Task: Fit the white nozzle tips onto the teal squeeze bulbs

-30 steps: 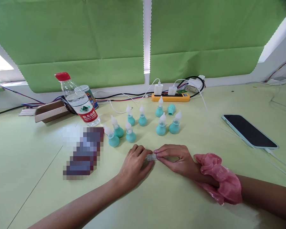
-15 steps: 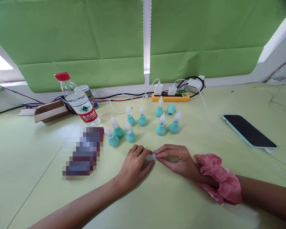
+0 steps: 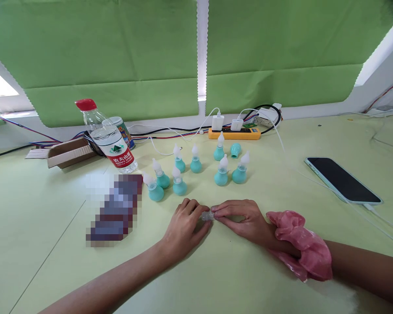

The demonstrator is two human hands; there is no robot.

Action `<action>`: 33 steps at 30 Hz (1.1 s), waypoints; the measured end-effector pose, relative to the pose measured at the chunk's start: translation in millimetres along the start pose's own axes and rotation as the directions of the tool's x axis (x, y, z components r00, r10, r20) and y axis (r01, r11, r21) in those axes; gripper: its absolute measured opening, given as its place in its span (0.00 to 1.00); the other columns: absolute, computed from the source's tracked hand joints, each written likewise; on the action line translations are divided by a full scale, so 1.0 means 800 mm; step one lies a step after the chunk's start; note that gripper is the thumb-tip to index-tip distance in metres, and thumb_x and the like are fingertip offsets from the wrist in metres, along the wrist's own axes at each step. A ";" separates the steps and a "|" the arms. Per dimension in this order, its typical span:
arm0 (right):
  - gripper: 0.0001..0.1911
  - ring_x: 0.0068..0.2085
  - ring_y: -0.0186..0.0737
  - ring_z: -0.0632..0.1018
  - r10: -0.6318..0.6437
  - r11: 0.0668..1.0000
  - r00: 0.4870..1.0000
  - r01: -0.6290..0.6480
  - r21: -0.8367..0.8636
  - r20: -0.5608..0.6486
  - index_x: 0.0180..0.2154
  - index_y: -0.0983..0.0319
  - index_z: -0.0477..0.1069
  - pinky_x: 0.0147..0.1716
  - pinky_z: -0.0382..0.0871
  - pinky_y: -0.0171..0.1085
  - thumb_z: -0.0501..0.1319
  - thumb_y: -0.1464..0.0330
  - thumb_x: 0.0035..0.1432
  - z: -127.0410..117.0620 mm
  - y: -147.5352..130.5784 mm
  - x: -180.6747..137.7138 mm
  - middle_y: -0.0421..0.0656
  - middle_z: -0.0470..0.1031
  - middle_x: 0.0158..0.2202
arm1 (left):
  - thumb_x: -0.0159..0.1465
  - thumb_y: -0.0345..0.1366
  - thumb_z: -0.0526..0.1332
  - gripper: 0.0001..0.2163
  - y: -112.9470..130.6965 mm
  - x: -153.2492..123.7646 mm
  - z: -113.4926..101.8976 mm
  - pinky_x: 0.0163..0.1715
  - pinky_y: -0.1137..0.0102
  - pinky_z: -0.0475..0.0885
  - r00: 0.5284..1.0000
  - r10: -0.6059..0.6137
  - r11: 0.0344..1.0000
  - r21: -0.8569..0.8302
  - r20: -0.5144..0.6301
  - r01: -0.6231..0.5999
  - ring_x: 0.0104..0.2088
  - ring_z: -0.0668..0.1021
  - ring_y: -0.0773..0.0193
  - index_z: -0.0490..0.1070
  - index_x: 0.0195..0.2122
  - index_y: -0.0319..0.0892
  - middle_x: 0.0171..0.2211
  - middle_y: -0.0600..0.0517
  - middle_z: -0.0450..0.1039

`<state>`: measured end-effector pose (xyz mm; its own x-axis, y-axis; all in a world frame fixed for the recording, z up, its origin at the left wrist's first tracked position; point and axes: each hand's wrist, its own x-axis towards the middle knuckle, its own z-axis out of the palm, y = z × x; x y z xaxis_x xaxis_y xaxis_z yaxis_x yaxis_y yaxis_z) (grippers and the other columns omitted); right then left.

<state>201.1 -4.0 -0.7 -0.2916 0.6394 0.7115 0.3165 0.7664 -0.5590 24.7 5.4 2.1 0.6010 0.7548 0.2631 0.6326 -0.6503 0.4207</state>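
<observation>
- Translucent tip (image 3: 208, 215), a small clear piece, is held low over the tabletop (image 3: 216, 283), toward the middle of its near edge and just in front of the standing bulbs.
- It is pinched from both ends. The fingertips of the left hand (image 3: 183, 226) are pressed together on its left end, and those of the right hand (image 3: 245, 220) on its right end.
- Both hands are laid with wrists and forearms down on the tabletop, which probably steadies so small a piece; how much of it is covered by the fingers cannot be told.
- A pink scrunchie (image 3: 301, 244) is worn on the right wrist, clear of the fingers.
- Eight teal bulbs (image 3: 221, 176) are stood upright just beyond the hands. They are rested on their rounded bases with pale tips pointing up, and set apart so that none is touched by another.
- One bare teal bulb (image 3: 235, 149) without a tip is laid on its side at the back of that group.
- An orange power strip (image 3: 234, 133) is kept along the far edge, with two white chargers plugged in.
- A phone (image 3: 342, 179) is laid flat, screen up, toward the right edge and tethered by a white cable.
- A water bottle (image 3: 109, 141) with a red cap is stood toward the far left, just beside a cardboard box (image 3: 70, 152) and in front of a can (image 3: 122, 131).
- A blurred flat item (image 3: 114, 209) is lying left of the hands, near but not touched.
</observation>
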 end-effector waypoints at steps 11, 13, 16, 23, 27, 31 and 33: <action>0.06 0.32 0.36 0.77 -0.006 1.000 1.000 0.006 -0.009 0.018 0.29 0.63 0.73 0.33 0.74 0.31 0.59 0.77 0.49 -0.001 0.002 -0.002 0.43 0.77 0.28 | 0.58 0.34 0.53 0.08 0.001 0.000 -0.001 0.33 0.65 0.66 1.000 0.006 1.000 0.003 -0.013 -0.006 0.35 0.67 0.60 0.66 0.37 0.41 0.32 0.48 0.66; 0.06 0.33 0.36 0.77 -0.028 0.999 0.999 0.028 -0.019 0.018 0.29 0.62 0.72 0.34 0.74 0.32 0.59 0.77 0.49 -0.001 0.002 -0.002 0.43 0.77 0.29 | 0.58 0.34 0.53 0.08 0.002 0.000 -0.002 0.33 0.65 0.66 1.000 0.005 1.000 0.005 -0.011 -0.005 0.35 0.67 0.60 0.66 0.37 0.41 0.32 0.48 0.66; 0.07 0.35 0.36 0.77 -0.082 0.996 0.996 0.084 -0.034 0.045 0.31 0.62 0.71 0.36 0.74 0.32 0.59 0.78 0.49 -0.001 0.002 -0.002 0.43 0.77 0.30 | 0.57 0.33 0.53 0.08 0.002 0.000 -0.003 0.34 0.64 0.66 1.000 -0.005 1.000 -0.008 -0.008 0.005 0.36 0.68 0.59 0.64 0.39 0.41 0.33 0.48 0.66; 0.07 0.36 0.35 0.76 -0.141 0.982 0.976 0.159 -0.101 0.167 0.32 0.63 0.70 0.38 0.72 0.35 0.58 0.78 0.50 -0.002 0.004 -0.003 0.44 0.76 0.32 | 0.58 0.32 0.53 0.06 0.003 0.000 -0.004 0.34 0.66 0.66 1.000 -0.003 0.998 -0.067 -0.031 0.001 0.35 0.69 0.61 0.61 0.38 0.42 0.34 0.50 0.68; 0.07 0.34 0.36 0.76 -0.173 0.972 0.977 0.190 -0.140 0.127 0.32 0.62 0.70 0.38 0.71 0.36 0.59 0.78 0.49 -0.001 0.004 -0.002 0.43 0.76 0.31 | 0.59 0.33 0.53 0.06 0.001 -0.002 -0.003 0.33 0.67 0.66 0.999 0.025 0.998 -0.058 -0.038 -0.028 0.35 0.69 0.62 0.61 0.39 0.43 0.33 0.51 0.69; 0.07 0.33 0.36 0.74 -0.091 0.976 0.994 0.100 -0.193 0.055 0.32 0.61 0.71 0.32 0.71 0.37 0.61 0.75 0.48 -0.001 0.004 -0.002 0.42 0.76 0.30 | 0.59 0.33 0.52 0.06 0.001 -0.002 -0.002 0.33 0.67 0.66 0.998 0.040 0.999 -0.033 -0.046 -0.042 0.34 0.70 0.62 0.62 0.38 0.43 0.32 0.51 0.69; 0.05 0.32 0.37 0.73 -0.049 0.976 0.996 0.062 -0.211 0.068 0.31 0.60 0.71 0.29 0.70 0.37 0.61 0.74 0.48 -0.001 0.004 -0.001 0.42 0.75 0.30 | 0.59 0.34 0.52 0.05 0.001 -0.002 -0.002 0.32 0.67 0.66 0.998 0.040 0.999 -0.027 -0.048 -0.042 0.34 0.70 0.62 0.63 0.37 0.43 0.32 0.51 0.69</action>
<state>203.0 -2.0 -3.3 -0.3674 0.6038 0.7075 0.4807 0.7744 -0.4113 23.4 4.2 3.6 0.6017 0.7313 0.3212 0.5935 -0.6785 0.4329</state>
